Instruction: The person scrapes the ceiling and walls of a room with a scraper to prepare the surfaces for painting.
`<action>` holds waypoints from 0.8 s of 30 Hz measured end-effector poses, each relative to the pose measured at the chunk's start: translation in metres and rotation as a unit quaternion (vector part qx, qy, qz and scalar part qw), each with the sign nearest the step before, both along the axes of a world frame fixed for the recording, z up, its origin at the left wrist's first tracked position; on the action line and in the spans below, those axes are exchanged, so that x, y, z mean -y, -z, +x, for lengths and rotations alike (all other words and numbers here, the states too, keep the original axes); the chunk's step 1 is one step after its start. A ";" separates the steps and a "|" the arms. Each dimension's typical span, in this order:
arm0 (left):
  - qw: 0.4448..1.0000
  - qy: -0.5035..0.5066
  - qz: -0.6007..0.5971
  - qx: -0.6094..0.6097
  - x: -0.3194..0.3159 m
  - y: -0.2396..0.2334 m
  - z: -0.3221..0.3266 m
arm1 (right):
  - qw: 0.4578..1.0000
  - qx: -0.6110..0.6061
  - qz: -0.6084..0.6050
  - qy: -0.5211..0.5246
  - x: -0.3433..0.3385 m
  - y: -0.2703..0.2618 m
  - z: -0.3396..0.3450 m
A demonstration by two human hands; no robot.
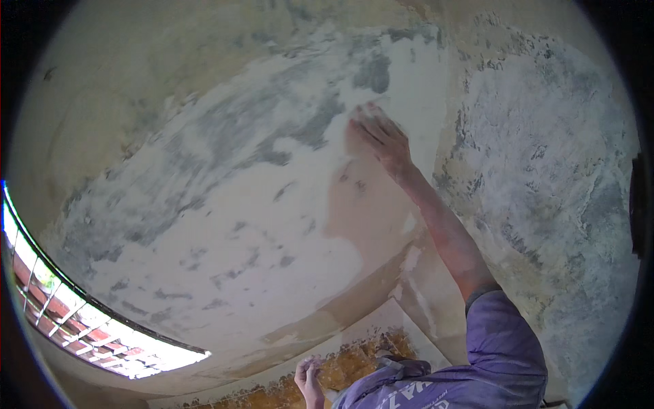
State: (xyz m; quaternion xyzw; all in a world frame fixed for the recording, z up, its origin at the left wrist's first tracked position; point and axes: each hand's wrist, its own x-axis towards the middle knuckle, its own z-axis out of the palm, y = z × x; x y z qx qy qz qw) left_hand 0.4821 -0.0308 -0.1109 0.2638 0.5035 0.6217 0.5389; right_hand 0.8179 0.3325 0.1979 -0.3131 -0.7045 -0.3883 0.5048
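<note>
My right hand [380,135] reaches up and lies with its fingers against the plastered wall [286,204]. Whether something flat, such as sandpaper, is under the palm cannot be told. White filler with grey patches covers much of the wall, and a smooth beige-pink area [373,204] spreads just below the hand. Low in the view, my left hand [309,376] is held near my body with its fingers curled and dusted white; whether it holds something small is unclear.
A window with a metal grille [76,327] curves along the lower left. Another wall [541,133], rough and patchy white and grey, meets this one at a corner on the right. Brown flooring [352,363] with pale dust shows at the bottom. A dark object [637,204] stands at the far right edge.
</note>
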 end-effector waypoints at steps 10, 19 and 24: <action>0.999 -0.037 0.024 -0.017 -0.038 -0.008 0.095 | 0.933 -0.097 -0.192 -0.287 -0.024 -0.032 0.114; 0.996 -0.080 0.025 -0.004 -0.050 0.003 0.136 | 0.954 -0.098 -0.190 -0.208 -0.001 0.025 0.077; 0.994 -0.015 0.097 -0.040 -0.073 -0.015 0.148 | 0.907 -0.251 -0.143 -0.306 0.036 0.025 0.077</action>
